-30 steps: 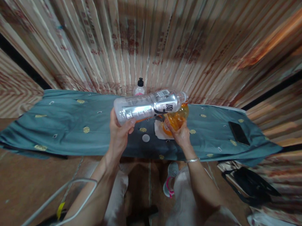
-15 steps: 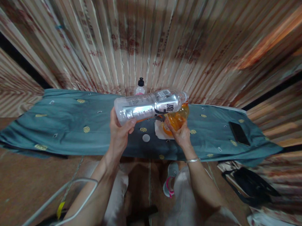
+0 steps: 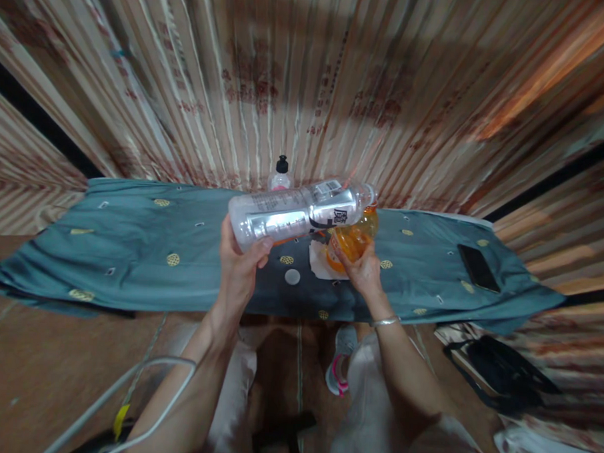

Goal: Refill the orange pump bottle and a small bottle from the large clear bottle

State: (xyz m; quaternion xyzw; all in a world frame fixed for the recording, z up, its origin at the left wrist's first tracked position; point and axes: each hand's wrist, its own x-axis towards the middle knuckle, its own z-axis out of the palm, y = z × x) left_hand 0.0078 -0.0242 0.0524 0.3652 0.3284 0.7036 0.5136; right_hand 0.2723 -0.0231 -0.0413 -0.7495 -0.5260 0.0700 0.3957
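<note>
My left hand (image 3: pixel 241 254) is closed round the base of a clear plastic bottle (image 3: pixel 292 216) with a silver label. That bottle is tilted, nearly lying on its side, with its neck toward the right. My right hand (image 3: pixel 364 268) grips an orange-tinted bottle (image 3: pixel 354 239), which leans over a white paper (image 3: pixel 321 262). The clear bottle's neck is at the top of the orange bottle; whether they touch I cannot tell. A small white cap (image 3: pixel 292 276) lies on the cloth below the clear bottle.
Behind the clear bottle stands a pump-style bottle with a black top (image 3: pixel 282 165). A dark phone (image 3: pixel 478 267) lies at the right on the green tablecloth (image 3: pixel 131 246). Striped curtains (image 3: pixel 298 86) hang behind the table. A black bag (image 3: pixel 500 372) sits at the lower right.
Both hands and both bottles keep practically the same positions. A thin reddish streak now shows against the curtain above the clear bottle's neck.
</note>
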